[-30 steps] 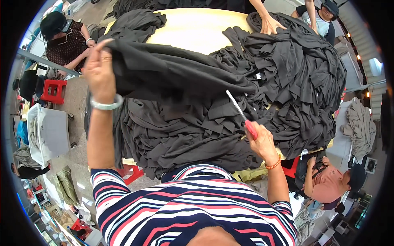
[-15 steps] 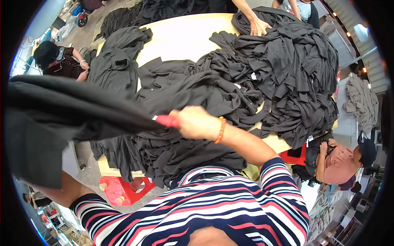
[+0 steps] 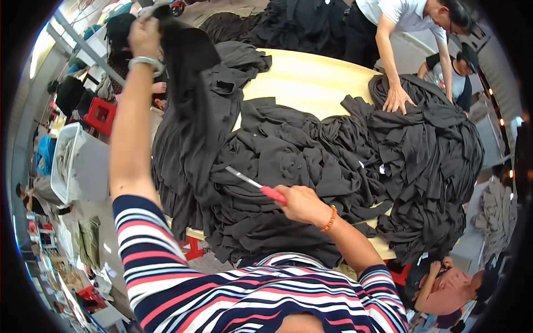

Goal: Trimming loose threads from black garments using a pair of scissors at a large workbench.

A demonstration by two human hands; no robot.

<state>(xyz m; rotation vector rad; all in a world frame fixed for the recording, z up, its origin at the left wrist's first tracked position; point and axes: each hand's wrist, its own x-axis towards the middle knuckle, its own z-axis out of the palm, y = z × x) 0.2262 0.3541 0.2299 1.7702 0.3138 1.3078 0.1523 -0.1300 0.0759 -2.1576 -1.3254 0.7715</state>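
High at the far left my left hand point(image 3: 145, 38) is closed on a dark garment point(image 3: 191, 64). The cloth hangs from it, smeared by motion, over the left end of a pale yellow table point(image 3: 311, 72). Nearer the middle, my right hand point(image 3: 305, 206) grips the red handle of a slim metal-bladed tool point(image 3: 273, 194); its exact kind is unclear. The blade points left and away over a broad heap of dark garments point(image 3: 288, 150), some with buttons.
Across the table a co-worker's hand point(image 3: 397, 99) presses on another dark heap point(image 3: 427, 144) at the right. A co-worker in a pink top point(image 3: 452, 291) sits at the near right. At left stand a white bin point(image 3: 83, 166) and a red stool point(image 3: 100, 115).
My left hand has swung from the lower left up to the far left with the dark garment. The tool in my right hand now shows its blade, apart from that cloth. The view has shifted.
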